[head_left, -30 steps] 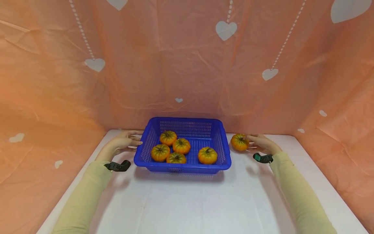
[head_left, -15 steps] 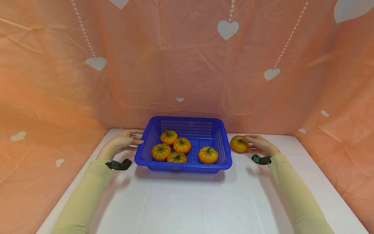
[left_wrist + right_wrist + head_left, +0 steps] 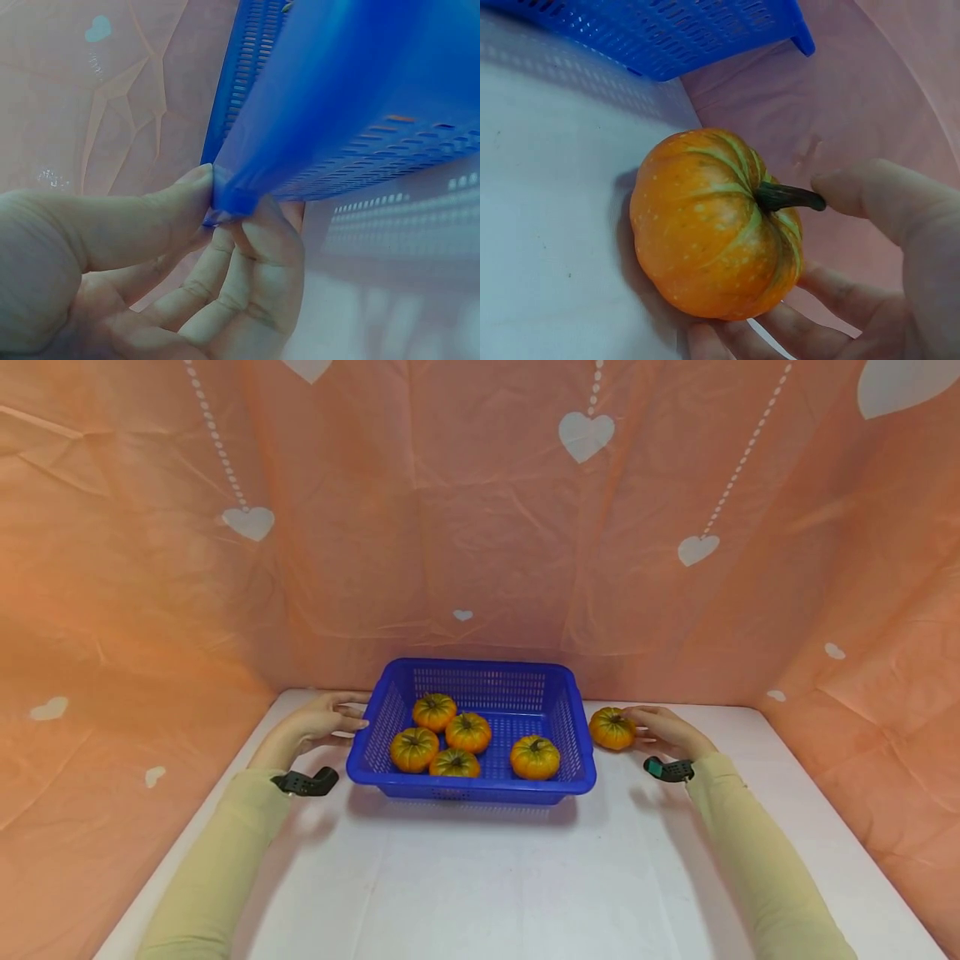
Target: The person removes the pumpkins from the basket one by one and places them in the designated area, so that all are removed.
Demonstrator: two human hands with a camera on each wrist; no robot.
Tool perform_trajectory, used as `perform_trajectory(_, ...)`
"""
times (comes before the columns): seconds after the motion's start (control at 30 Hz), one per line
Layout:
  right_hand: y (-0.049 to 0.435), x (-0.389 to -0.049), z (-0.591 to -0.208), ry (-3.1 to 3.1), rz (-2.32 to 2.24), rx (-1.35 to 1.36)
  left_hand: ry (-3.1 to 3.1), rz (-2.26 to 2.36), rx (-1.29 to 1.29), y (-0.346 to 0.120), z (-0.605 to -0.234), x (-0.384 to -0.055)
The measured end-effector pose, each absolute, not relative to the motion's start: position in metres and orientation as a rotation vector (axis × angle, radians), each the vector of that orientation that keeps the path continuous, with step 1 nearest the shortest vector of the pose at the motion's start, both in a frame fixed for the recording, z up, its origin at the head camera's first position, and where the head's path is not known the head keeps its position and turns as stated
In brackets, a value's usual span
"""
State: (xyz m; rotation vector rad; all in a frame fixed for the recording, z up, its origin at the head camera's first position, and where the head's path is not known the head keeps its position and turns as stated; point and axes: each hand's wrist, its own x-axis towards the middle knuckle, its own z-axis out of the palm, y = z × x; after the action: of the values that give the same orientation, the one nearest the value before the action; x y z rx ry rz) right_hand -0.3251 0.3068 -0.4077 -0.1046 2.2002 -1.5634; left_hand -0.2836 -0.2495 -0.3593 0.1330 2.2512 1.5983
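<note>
A blue perforated basket (image 3: 480,783) stands on the white table with several small orange-green pumpkins in it, among them one pumpkin (image 3: 535,757) apart at the right. At its left side my left hand (image 3: 318,718) pinches the rim (image 3: 240,199) between thumb and fingers, as the left wrist view shows. Another pumpkin (image 3: 612,729) sits upright on the table just right of the basket. My right hand (image 3: 663,731) is against its right side, fingers relaxed. In the right wrist view the thumb is at the tip of the dark stem (image 3: 791,196), and the fingers touch the pumpkin's side.
Orange cloth (image 3: 487,552) with white hearts encloses the table at the back and both sides. The white tabletop (image 3: 480,877) extends in front of the basket. Each wrist carries a black camera mount (image 3: 307,782).
My right hand and the outside pumpkin have shifted slightly left, nearer the basket. The left hand stays on the rim. The whole head view has shifted a little.
</note>
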Motion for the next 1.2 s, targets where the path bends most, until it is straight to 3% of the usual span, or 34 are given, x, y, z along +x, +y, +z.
perform_trajectory(0.5,0.318,-0.326,-0.394,2.221,-1.541,-0.139,2.250,1.579,0.118,-0.251,-0.360,-0.285)
perform_trajectory(1.2,0.308,-0.326,-0.311,2.236,-1.524,-0.337,2.238,1.586,0.141,-0.252,-0.359,-0.286)
